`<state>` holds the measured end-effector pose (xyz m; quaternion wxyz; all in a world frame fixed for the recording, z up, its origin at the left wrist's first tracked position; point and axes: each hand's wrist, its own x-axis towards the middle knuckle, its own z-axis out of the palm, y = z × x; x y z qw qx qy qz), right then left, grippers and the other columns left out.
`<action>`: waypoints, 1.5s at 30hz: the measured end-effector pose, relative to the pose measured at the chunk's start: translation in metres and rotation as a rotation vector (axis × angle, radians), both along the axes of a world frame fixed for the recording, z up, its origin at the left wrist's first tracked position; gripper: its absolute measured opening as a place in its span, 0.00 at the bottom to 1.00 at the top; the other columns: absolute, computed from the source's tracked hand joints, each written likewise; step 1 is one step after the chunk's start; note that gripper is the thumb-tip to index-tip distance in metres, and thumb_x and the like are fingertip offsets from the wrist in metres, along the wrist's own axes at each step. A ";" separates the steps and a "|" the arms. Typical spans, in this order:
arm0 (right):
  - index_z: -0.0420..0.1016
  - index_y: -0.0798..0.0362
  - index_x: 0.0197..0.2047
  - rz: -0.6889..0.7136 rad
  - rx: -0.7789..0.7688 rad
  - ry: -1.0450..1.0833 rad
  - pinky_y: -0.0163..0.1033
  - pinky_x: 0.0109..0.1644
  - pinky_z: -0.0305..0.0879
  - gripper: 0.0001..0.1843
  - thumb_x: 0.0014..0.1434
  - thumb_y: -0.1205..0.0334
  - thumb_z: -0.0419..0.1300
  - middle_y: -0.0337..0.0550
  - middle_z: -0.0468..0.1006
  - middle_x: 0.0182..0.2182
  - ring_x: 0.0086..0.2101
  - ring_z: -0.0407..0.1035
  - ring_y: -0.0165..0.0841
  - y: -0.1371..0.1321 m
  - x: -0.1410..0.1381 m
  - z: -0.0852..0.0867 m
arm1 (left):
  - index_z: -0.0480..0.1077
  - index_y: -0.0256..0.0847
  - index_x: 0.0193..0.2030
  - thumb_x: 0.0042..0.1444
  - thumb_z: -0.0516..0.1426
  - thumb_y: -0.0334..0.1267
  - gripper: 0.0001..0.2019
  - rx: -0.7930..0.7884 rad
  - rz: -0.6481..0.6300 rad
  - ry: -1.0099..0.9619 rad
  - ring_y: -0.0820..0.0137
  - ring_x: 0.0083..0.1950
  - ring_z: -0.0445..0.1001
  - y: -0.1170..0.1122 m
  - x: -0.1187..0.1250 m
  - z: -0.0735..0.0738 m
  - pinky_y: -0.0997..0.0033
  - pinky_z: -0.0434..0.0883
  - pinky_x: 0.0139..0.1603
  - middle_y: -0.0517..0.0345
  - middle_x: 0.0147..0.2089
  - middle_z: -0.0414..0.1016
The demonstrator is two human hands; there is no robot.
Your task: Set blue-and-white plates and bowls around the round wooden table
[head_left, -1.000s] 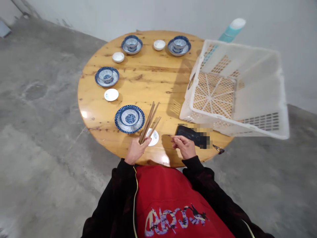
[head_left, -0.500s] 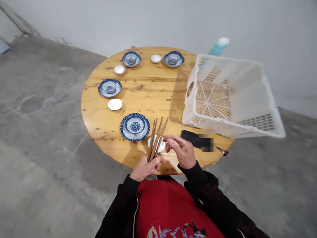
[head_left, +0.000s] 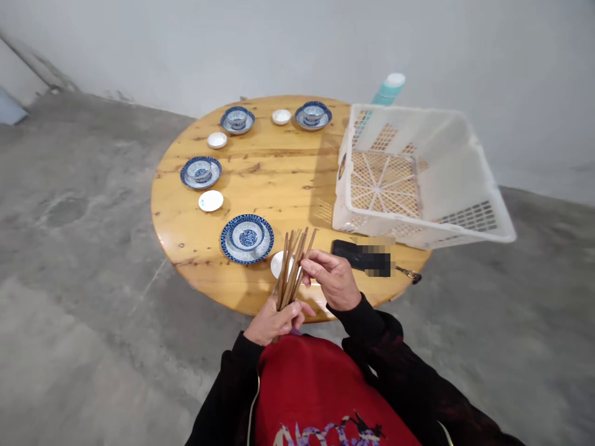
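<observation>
My left hand is closed around a bunch of brown wooden chopsticks, which point up and away from me over the near table edge. My right hand pinches one chopstick of the bunch, the rightmost, between thumb and fingers. Behind the bunch lies a small white saucer, partly hidden. Left of it, a blue-patterned plate carries a matching bowl.
The round wooden table bears more plate-and-bowl settings and small white dishes. A white plastic basket lies on the right, with a teal roll behind it. A black phone-like object sits right of my right hand.
My right fingers have closed on a chopstick at the right, which now stands a little apart from the bunch. The bunch has fanned out. The view has shifted slightly.
</observation>
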<state>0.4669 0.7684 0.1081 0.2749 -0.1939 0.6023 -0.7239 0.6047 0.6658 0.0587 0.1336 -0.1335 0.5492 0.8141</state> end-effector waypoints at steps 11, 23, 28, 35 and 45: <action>0.72 0.51 0.26 0.089 -0.021 0.079 0.34 0.22 0.66 0.20 0.54 0.43 0.68 0.34 0.71 0.17 0.18 0.65 0.28 0.043 -0.009 0.017 | 0.77 0.31 0.44 0.59 0.57 0.63 0.30 0.021 0.065 0.000 0.85 0.17 0.47 0.049 0.000 0.006 0.76 0.41 0.18 0.62 0.24 0.66; 0.70 0.52 0.25 0.190 -0.053 0.260 0.33 0.22 0.65 0.20 0.59 0.46 0.64 0.34 0.70 0.16 0.17 0.65 0.27 0.066 -0.004 0.014 | 0.76 0.31 0.47 0.59 0.60 0.60 0.28 -0.044 0.519 0.031 0.78 0.21 0.69 0.106 0.036 0.001 0.76 0.63 0.24 0.53 0.30 0.78; 0.70 0.51 0.30 -0.025 -0.124 0.464 0.34 0.24 0.69 0.17 0.62 0.48 0.64 0.32 0.69 0.20 0.19 0.68 0.27 0.060 -0.017 0.025 | 0.77 0.34 0.46 0.55 0.63 0.60 0.27 -0.065 1.044 0.034 0.68 0.34 0.81 0.096 0.054 -0.019 0.68 0.77 0.39 0.49 0.37 0.83; 0.71 0.50 0.34 -0.171 -0.108 0.672 0.36 0.27 0.70 0.13 0.65 0.52 0.62 0.34 0.71 0.23 0.23 0.71 0.29 0.030 0.005 0.017 | 0.76 0.34 0.47 0.57 0.62 0.59 0.26 -0.097 1.285 0.017 0.70 0.35 0.81 0.064 0.089 -0.036 0.72 0.77 0.39 0.48 0.38 0.83; 0.69 0.49 0.32 -0.097 0.106 0.974 0.39 0.35 0.69 0.11 0.66 0.57 0.58 0.41 0.73 0.28 0.28 0.70 0.32 -0.059 0.069 -0.044 | 0.75 0.34 0.45 0.56 0.62 0.58 0.25 -0.115 1.307 -0.115 0.69 0.34 0.81 -0.012 0.183 -0.047 0.71 0.76 0.38 0.49 0.36 0.82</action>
